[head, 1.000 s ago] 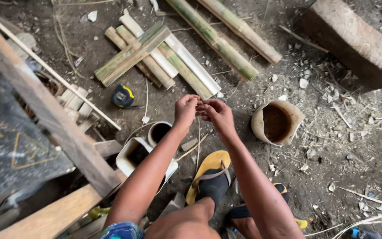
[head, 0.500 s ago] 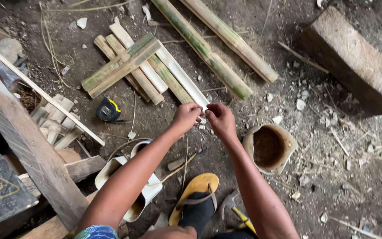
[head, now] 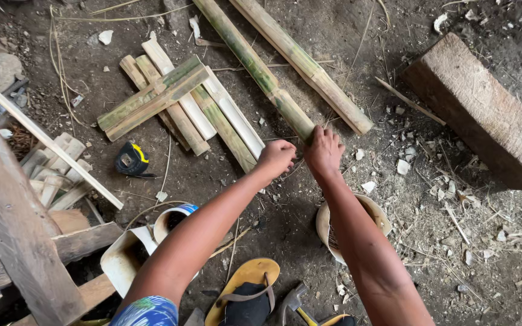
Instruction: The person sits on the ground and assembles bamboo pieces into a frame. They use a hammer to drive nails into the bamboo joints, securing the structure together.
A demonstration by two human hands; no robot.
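We look straight down at a dirt floor littered with chips and straw. Our two bare arms reach forward, and both hands meet at the near end of a long green bamboo pole.

Our left hand is curled into a loose fist just beside the pole's cut end; whether it pinches anything we cannot tell. Our right hand lies with fingers spread narrowly over the pole's end, touching it, perhaps beginning to close around it.

We judge the step in hand to be taking hold of this pole at its near end. The next move would call for a firm wrap of the fingers around the round stem, since only the end lies within reach.

The pole's long axis runs diagonally, from the near end under our hands up and to the left toward the top of the view. A second, paler bamboo pole lies just beside it on the right, roughly parallel.

To the left sits a pile of split bamboo slats, with a black and yellow tape measure near it. A heavy squared timber block lies to the right. Below our arms are a round tan clay pot and a yellow sandal.
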